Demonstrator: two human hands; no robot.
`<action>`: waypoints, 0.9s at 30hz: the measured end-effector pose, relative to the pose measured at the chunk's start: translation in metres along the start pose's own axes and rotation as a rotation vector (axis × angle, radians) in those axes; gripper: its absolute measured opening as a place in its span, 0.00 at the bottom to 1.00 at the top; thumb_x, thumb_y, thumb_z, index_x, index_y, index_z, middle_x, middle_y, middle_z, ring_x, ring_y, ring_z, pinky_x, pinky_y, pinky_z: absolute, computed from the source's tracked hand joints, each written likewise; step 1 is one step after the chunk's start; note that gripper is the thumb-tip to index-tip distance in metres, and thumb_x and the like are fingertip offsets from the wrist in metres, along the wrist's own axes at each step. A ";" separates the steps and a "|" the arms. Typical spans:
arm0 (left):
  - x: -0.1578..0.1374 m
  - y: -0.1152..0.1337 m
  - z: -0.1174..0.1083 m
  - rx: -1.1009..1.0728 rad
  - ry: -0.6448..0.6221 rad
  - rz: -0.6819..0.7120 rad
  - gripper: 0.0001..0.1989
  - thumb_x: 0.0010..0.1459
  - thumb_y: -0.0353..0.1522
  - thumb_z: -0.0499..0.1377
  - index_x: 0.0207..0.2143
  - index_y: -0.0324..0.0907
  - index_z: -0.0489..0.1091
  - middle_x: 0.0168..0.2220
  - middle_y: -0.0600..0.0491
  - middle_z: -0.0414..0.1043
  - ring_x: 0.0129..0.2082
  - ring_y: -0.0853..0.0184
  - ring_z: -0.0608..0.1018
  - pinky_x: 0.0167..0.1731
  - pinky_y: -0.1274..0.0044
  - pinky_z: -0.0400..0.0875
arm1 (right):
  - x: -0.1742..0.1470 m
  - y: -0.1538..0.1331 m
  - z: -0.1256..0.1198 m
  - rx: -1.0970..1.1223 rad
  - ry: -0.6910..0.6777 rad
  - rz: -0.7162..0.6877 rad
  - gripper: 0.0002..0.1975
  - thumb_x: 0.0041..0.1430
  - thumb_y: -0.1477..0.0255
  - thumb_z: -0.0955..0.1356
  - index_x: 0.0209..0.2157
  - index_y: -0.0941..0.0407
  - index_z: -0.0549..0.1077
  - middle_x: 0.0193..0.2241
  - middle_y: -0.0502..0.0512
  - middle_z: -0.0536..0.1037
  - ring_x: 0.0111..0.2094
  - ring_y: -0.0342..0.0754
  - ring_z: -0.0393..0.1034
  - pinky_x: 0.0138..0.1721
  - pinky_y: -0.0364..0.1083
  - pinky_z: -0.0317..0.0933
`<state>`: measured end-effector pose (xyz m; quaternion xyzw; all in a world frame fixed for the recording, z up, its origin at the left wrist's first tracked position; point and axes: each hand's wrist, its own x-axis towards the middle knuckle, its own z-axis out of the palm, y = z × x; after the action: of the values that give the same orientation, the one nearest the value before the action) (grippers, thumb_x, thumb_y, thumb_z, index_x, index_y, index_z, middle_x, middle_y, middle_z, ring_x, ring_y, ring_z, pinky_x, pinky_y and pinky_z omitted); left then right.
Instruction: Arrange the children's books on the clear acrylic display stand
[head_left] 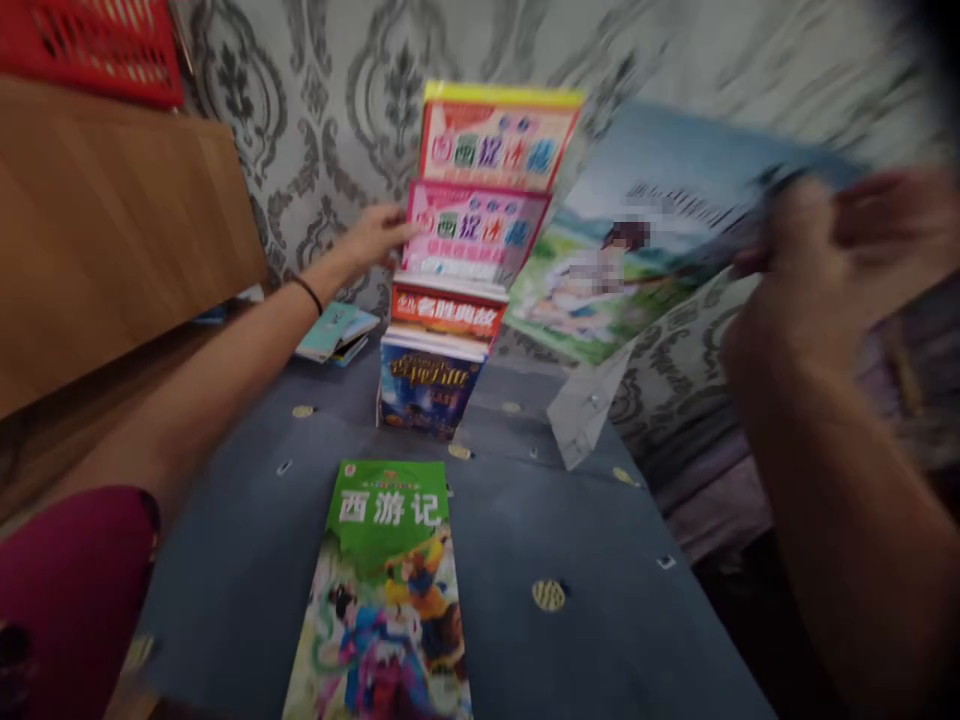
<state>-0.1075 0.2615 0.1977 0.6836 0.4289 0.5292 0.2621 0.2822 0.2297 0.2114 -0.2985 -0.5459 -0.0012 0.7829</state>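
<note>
My left hand [375, 237] is closed on the left edge of a pink book [476, 235] that stands in a stepped row. Behind it rises a taller book with a red border and yellow top [495, 135]. In front are a red book [448, 312] and a dark blue book [427, 385]. Held up to the right, a thin picture book [577, 220] with sky and grass on its cover tilts in my right hand [806, 260], which is closed on its right edge and blurred. A green-topped book [390, 580] lies flat nearest me.
A dark blue patterned cloth [555, 530] covers the table. Against the wall lie teal booklets [337, 333]. At left stands a wooden cabinet [120, 230] with a red basket [97, 50] on top. A white panel [589, 410] stands below the picture book.
</note>
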 end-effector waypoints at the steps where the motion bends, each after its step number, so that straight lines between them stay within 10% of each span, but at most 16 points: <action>1: -0.001 0.000 0.002 0.003 0.009 0.027 0.17 0.55 0.43 0.67 0.38 0.38 0.74 0.39 0.47 0.77 0.36 0.64 0.77 0.30 0.75 0.72 | 0.001 -0.006 0.002 -0.020 0.023 -0.047 0.15 0.57 0.65 0.74 0.27 0.52 0.64 0.20 0.40 0.60 0.16 0.37 0.59 0.19 0.41 0.53; 6: 0.006 -0.009 0.004 -0.009 0.059 0.031 0.29 0.42 0.56 0.68 0.30 0.38 0.75 0.29 0.52 0.76 0.30 0.65 0.74 0.25 0.78 0.66 | 0.007 -0.026 0.011 -0.049 -0.036 -0.046 0.18 0.54 0.55 0.73 0.26 0.53 0.68 0.16 0.43 0.65 0.15 0.41 0.61 0.17 0.43 0.54; 27: 0.007 -0.006 0.004 -0.107 0.010 -0.003 0.34 0.38 0.58 0.69 0.37 0.40 0.80 0.35 0.48 0.81 0.36 0.59 0.78 0.31 0.75 0.68 | 0.024 -0.033 0.023 0.058 0.037 -0.092 0.20 0.55 0.53 0.72 0.26 0.53 0.67 0.17 0.43 0.66 0.16 0.43 0.63 0.18 0.43 0.59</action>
<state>-0.1048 0.2713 0.1947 0.6653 0.4022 0.5545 0.2970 0.2616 0.2206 0.2528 -0.2503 -0.5445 -0.0269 0.8001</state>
